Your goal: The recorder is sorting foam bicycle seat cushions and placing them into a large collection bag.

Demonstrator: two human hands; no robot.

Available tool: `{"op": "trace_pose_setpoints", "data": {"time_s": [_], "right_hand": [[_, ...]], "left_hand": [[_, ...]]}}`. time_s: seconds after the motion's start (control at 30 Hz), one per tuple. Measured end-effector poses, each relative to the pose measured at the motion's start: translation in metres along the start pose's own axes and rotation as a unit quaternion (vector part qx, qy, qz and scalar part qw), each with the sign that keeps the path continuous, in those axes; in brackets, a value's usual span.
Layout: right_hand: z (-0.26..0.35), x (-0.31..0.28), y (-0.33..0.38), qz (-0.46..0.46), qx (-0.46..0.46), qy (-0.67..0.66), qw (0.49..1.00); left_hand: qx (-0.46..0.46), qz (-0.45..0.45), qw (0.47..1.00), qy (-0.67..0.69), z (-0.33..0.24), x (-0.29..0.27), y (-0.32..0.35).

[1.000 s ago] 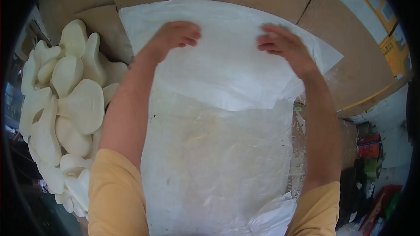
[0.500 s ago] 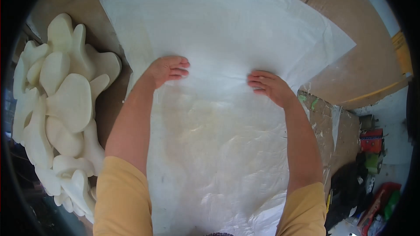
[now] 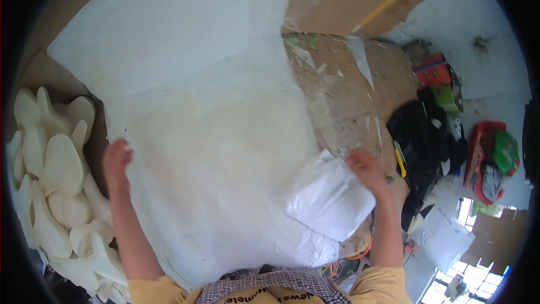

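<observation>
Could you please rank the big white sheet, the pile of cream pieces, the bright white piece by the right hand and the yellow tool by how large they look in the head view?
1. white sheet
2. pile of cream pieces
3. bright white piece
4. yellow tool

Pale scuffed wall point(image 3: 489, 73), bright paned window point(image 3: 482, 282), brown cardboard tabletop point(image 3: 334, 3)

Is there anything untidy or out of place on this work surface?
Yes: thin white scraps, some pointed, lie scattered on the brown board, right of the large, flexible white sheet. They look like untidy leftovers.
</observation>
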State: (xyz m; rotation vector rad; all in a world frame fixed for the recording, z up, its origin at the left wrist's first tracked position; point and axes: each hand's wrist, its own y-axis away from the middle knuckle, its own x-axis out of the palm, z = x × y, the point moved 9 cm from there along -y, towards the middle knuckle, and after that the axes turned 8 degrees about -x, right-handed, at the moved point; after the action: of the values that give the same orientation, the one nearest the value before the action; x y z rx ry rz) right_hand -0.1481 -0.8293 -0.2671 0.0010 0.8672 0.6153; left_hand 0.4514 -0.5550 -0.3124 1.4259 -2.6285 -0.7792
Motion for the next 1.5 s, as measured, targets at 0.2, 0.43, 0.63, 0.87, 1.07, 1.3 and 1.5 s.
{"op": "trace_pose_setpoints", "data": {"time_s": [0.2,0.43,0.63,0.87,1.07,1.3,1.5], "right_hand": [[0.013,0.014,0.091,-0.12,-0.067,0.227,0.964],[-0.04,0.048,0.07,-0.032,0.11,0.107,0.988],[0.112,0.066,0.121,-0.013,-0.237,-0.002,0.971],[0.206,0.048,0.191,0.046,-0.445,-0.001,0.894],[0.188,0.001,0.202,-0.02,-0.42,-0.004,0.907],[0.142,-0.026,0.198,-0.16,-0.361,0.046,0.918],[-0.099,-0.076,0.205,-0.425,0.063,-0.296,0.853]], "left_hand": [[-0.184,0.247,0.951,-0.031,0.096,0.177,0.193],[-0.197,0.395,0.896,-0.045,0.088,0.275,0.283],[0.084,0.283,0.941,-0.163,0.071,0.264,0.278],[-0.144,0.333,0.915,-0.176,0.076,0.243,0.253],[-0.123,0.135,0.982,0.045,0.066,0.163,0.213],[-0.083,0.066,0.95,0.294,0.039,0.099,0.222],[-0.113,0.065,0.944,0.304,0.097,-0.021,0.225]]}}
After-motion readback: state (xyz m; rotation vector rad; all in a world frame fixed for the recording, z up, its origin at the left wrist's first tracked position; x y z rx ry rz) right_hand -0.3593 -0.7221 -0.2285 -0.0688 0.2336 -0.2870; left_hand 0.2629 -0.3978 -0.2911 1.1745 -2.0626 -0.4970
